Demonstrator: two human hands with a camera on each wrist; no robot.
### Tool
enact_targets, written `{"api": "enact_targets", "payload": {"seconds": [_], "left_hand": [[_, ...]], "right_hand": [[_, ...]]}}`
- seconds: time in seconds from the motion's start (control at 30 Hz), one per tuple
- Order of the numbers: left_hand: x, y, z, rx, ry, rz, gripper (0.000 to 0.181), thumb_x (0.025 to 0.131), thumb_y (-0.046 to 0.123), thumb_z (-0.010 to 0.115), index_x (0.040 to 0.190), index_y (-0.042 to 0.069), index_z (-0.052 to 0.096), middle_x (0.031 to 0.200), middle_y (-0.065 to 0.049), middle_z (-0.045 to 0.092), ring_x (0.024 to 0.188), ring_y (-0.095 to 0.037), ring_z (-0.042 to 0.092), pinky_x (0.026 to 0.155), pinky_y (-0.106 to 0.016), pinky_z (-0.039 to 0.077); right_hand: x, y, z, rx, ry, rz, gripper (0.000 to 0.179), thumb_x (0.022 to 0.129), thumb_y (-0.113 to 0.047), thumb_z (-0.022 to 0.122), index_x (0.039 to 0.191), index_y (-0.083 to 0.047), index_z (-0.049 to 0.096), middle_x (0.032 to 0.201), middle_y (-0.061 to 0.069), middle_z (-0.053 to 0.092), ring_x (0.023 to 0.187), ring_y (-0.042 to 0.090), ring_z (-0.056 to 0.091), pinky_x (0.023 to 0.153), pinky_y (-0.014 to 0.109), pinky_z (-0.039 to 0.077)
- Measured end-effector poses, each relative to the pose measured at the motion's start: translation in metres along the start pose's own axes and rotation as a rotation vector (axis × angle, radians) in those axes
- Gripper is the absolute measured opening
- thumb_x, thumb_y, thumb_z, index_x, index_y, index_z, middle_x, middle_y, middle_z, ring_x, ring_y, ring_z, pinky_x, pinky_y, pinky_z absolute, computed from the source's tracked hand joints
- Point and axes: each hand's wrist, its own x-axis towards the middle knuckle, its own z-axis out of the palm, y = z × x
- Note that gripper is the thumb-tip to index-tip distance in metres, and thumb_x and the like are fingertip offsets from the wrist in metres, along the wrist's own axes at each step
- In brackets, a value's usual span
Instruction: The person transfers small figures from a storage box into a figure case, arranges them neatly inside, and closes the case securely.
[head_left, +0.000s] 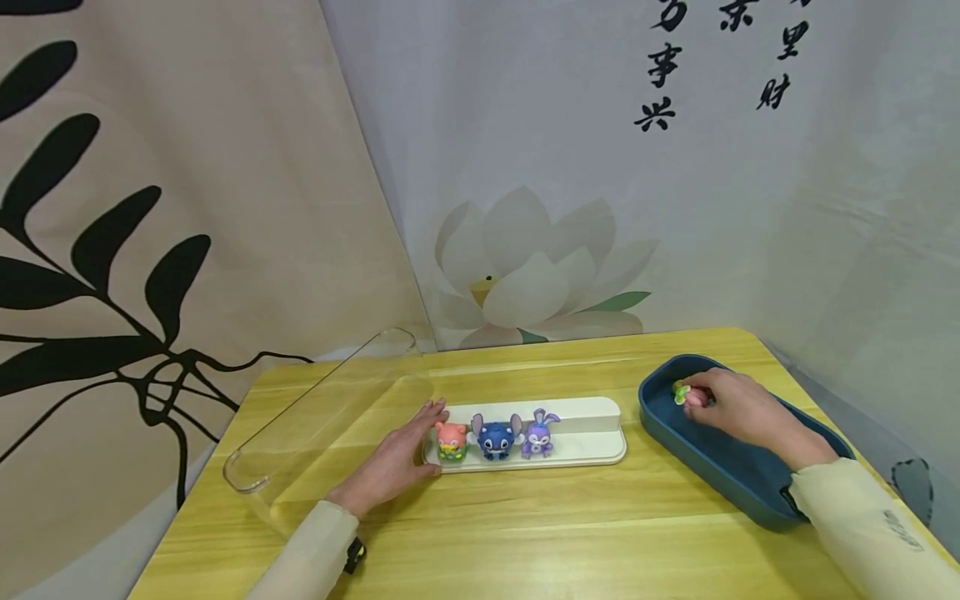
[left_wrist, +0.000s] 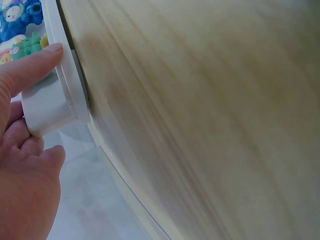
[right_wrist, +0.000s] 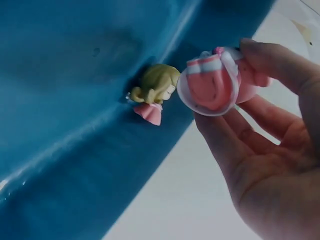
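Note:
My left hand [head_left: 397, 454] grips the left end of a white display base [head_left: 585, 454], thumb at the front edge and fingers behind. On the base stand a pink-and-green figurine [head_left: 452, 442], a blue big-eared figurine [head_left: 496, 439] and a purple rabbit-eared figurine [head_left: 537, 437], side by side. My right hand [head_left: 738, 408] is over the far part of a blue tray [head_left: 720, 467]. Between thumb and fingers it pinches a pink figurine [right_wrist: 212, 85] with a white edge. Close beside that, a blond-haired figurine [right_wrist: 159, 84] in a pink dress lies in the tray.
A clear plastic cover [head_left: 322, 425] stands on the left of the wooden table [head_left: 540, 533], behind my left forearm. Printed cloth [head_left: 525, 167] hangs along the table's back. The right part of the white base bears a raised step [head_left: 588, 417].

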Motion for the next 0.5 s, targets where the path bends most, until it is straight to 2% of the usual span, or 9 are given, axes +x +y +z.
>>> {"api": "enact_targets", "payload": {"seconds": [0.2, 0.37, 0.5], "left_hand": [[0.0, 0.001, 0.0, 0.004, -0.001, 0.007, 0.086, 0.083, 0.003, 0.087, 0.157, 0.008, 0.044, 0.171, -0.006, 0.024, 0.157, -0.026, 0.019, 0.119, -0.059, 0.03], [0.0, 0.001, -0.001, 0.004, -0.003, 0.0, 0.086, 0.083, 0.003, 0.086, 0.157, 0.008, 0.044, 0.171, -0.005, 0.023, 0.157, -0.025, 0.019, 0.12, -0.058, 0.03], [0.0, 0.001, 0.0, 0.0, -0.001, -0.005, 0.085, 0.083, 0.003, 0.086, 0.157, 0.008, 0.044, 0.171, -0.003, 0.022, 0.157, -0.024, 0.018, 0.12, -0.058, 0.03]], "right_hand": [[-0.009, -0.005, -0.012, 0.019, 0.006, 0.052, 0.014, 0.096, -0.024, 0.075, 0.098, -0.011, 0.069, 0.077, -0.007, 0.055, 0.069, 0.012, 0.05, 0.063, 0.029, 0.038], [-0.015, -0.01, -0.023, 0.038, 0.028, 0.08, 0.038, 0.096, -0.034, 0.075, 0.116, -0.002, 0.069, 0.083, -0.009, 0.062, 0.078, 0.012, 0.058, 0.073, 0.032, 0.049], [-0.019, -0.016, -0.032, 0.082, 0.038, 0.092, 0.045, 0.097, -0.035, 0.074, 0.124, 0.001, 0.068, 0.087, -0.009, 0.066, 0.084, 0.012, 0.062, 0.076, 0.029, 0.052]]}}
